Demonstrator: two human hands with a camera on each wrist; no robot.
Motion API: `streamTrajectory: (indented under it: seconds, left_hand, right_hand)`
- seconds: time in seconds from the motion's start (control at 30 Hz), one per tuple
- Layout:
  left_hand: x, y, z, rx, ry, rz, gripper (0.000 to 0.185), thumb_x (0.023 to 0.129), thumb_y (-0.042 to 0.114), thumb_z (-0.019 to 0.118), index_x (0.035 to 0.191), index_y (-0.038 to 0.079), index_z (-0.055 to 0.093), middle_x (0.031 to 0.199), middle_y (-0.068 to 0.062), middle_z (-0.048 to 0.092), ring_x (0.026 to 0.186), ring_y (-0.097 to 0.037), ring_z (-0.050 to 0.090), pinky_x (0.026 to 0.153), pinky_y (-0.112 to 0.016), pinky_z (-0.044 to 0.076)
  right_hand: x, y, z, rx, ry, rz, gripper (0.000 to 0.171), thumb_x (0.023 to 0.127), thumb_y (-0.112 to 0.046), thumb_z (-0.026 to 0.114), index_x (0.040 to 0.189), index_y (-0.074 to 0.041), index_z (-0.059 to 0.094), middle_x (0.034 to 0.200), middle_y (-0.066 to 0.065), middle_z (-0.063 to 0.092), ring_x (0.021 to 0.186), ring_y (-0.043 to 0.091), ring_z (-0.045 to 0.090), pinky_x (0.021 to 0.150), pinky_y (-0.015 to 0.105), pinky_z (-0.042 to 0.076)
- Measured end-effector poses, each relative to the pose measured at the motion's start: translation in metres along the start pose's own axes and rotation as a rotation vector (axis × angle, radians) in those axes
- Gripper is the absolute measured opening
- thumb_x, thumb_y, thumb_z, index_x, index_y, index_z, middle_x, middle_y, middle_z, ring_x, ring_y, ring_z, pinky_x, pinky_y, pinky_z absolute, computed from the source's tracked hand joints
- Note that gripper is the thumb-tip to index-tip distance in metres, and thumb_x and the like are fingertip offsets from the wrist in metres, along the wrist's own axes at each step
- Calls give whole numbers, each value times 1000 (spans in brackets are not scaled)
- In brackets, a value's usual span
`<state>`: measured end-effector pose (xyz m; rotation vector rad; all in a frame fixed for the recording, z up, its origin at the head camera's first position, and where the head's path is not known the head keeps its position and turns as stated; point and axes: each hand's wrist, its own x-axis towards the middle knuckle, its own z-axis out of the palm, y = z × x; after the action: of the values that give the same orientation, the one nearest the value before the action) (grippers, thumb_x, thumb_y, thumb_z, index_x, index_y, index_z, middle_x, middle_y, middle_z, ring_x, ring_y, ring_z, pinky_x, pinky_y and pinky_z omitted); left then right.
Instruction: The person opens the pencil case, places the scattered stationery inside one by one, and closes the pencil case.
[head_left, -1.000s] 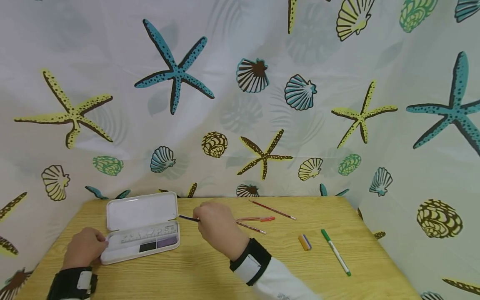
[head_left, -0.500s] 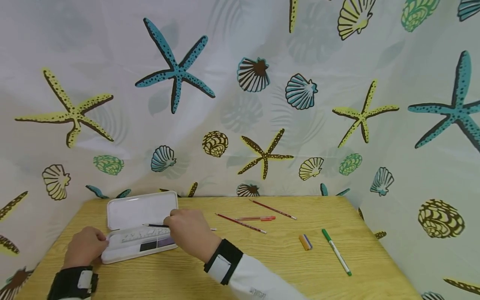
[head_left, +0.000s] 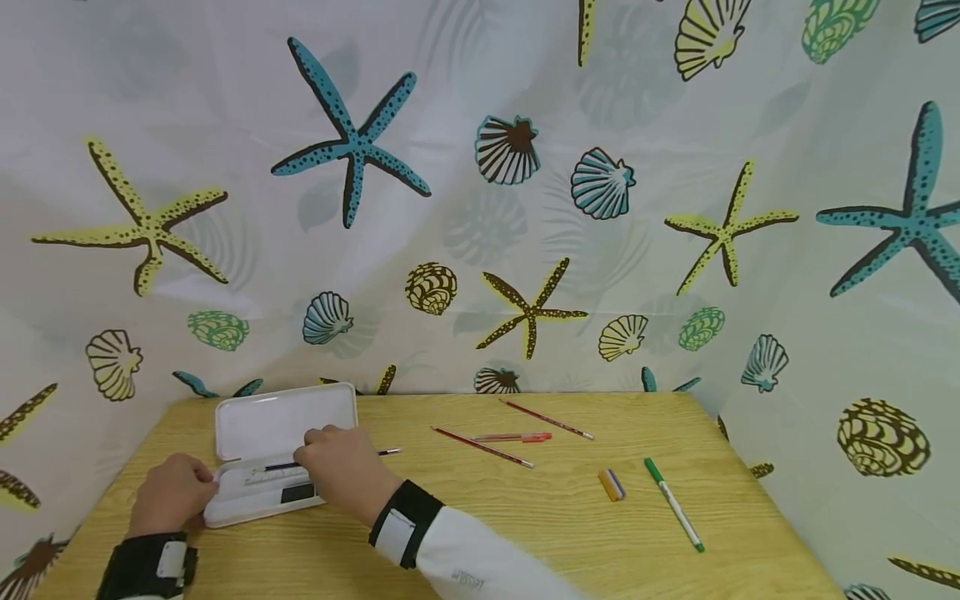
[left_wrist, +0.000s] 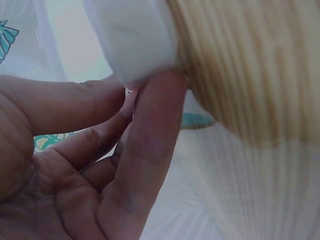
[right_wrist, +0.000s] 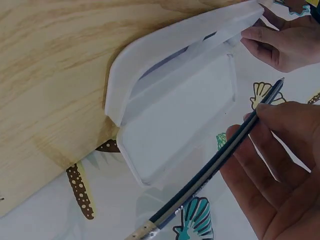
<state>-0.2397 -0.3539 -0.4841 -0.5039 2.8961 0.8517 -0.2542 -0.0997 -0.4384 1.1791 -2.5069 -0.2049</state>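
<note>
A white pencil case [head_left: 258, 423] lies with its lid raised at the left of the table. Its left end is pinched between the thumb and fingers of my left hand [head_left: 171, 496], seen close up in the left wrist view. My right hand [head_left: 347, 464] is over the right part of the case and holds a dark pencil [right_wrist: 202, 175] between thumb and fingertips. That pencil slants across the right wrist view, point toward the left hand. Inside the case are a clear ruler [head_left: 255, 479] and a black block [head_left: 297, 493]; the right hand hides the rest.
Right of the case lie two red pencils, one nearer [head_left: 480, 446] and one farther [head_left: 547, 419], with a red pen [head_left: 517, 437] between. An orange-and-blue eraser-like block [head_left: 611, 484] and a green-capped marker [head_left: 675, 504] lie farther right. A patterned cloth [head_left: 480, 233] hangs behind the table.
My right hand has carried the dark pencil leftward and brought it over the open case, uncovering the nearer red pencil. The left hand has stayed at the case's left end.
</note>
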Motion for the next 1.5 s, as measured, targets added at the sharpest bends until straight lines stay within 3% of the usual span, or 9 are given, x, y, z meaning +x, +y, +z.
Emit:
streamTrajectory:
  seconds: [0.43, 1.07, 1.5]
  left_hand:
    - [-3, 3, -2, -13, 14, 4, 20, 90, 6, 68, 94, -13, 66, 79, -19, 62, 68, -27, 59, 59, -35, 48]
    - [-1, -1, -2, -3, -2, 9, 18, 90, 7, 68, 90, -11, 67, 76, -16, 62, 67, -26, 59, 58, -36, 48]
    - [0, -2, -1, 1, 4, 16, 19, 90, 7, 68, 91, -12, 67, 77, -17, 63, 67, -25, 60, 58, -36, 48]
  right_hand:
    - [28, -22, 31, 73, -67, -43, 23, 95, -24, 76, 116, -35, 76, 102, -16, 68, 88, -1, 62, 72, 16, 50]
    - [48, -32, 53, 108, -60, -49, 21, 93, -19, 78, 105, -35, 78, 93, -18, 68, 83, -2, 61, 69, 17, 49]
    - [53, -39, 57, 191, -115, -10, 22, 94, -20, 77, 110, -34, 78, 98, -20, 70, 87, -6, 62, 74, 14, 48]
